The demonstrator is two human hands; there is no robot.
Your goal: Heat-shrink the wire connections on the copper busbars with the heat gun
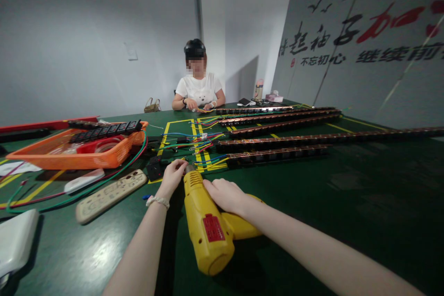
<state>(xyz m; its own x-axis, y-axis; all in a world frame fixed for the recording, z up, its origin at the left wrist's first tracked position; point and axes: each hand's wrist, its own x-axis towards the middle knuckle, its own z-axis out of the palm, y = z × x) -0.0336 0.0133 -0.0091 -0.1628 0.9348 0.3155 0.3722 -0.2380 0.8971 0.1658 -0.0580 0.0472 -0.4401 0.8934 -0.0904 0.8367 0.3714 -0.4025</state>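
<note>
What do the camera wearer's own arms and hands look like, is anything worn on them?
Both forearms are bare, with no sleeves in view and no gloves. The left hand has a thin pale beaded bracelet around the wrist. The right hand shows no ring, watch or band that can be made out. No markings or cables show on either arm.

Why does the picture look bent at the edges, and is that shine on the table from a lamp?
Head view: the wide lens bows the long strips and the wall sign; a soft overhead glare lies on the green table lower left; the yellow power tool casts a dark shadow beneath, between the left hand and the right hand; all is fairly sharp.
</note>
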